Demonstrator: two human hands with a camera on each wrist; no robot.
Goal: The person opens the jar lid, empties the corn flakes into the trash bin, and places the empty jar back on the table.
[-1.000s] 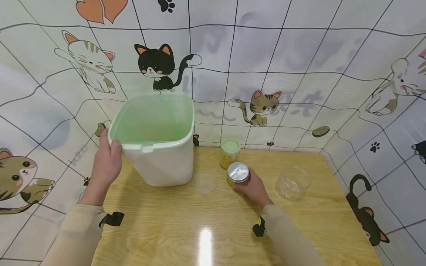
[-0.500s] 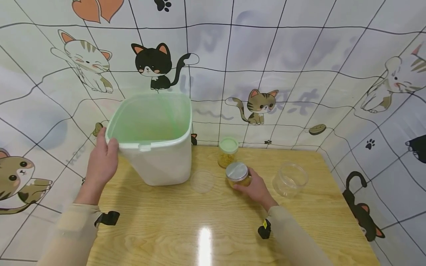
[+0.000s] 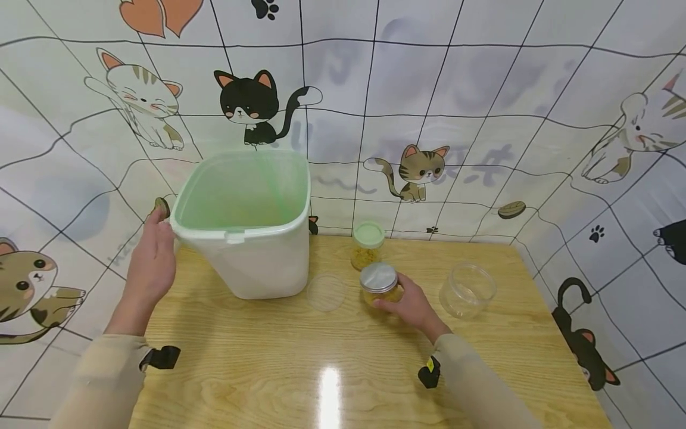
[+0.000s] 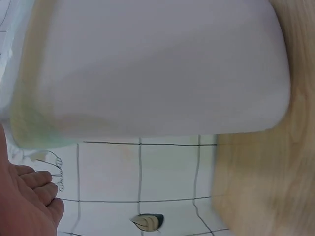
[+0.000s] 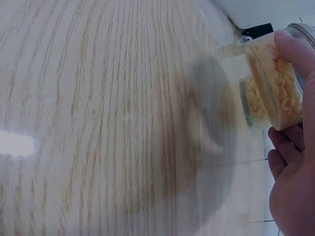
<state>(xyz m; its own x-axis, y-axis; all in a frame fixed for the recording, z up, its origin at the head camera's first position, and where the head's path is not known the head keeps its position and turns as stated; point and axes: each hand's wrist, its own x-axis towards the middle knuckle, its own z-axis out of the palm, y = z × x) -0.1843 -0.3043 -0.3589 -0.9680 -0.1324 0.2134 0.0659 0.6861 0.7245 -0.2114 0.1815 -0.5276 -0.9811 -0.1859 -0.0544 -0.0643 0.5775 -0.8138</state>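
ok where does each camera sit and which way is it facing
Head: on the head, facing forward and down at the wooden table; left grip, right grip and sleeves show.
Left wrist: on that wrist, facing the white bin; left grip partly shows.
Right wrist: on that wrist, facing the table and silver-lidded jar; right grip shows, holding it.
Head and right wrist share that jar.

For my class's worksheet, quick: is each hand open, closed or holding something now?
Left hand: open, holding nothing, beside the white bin.
Right hand: holding the silver-lidded jar.
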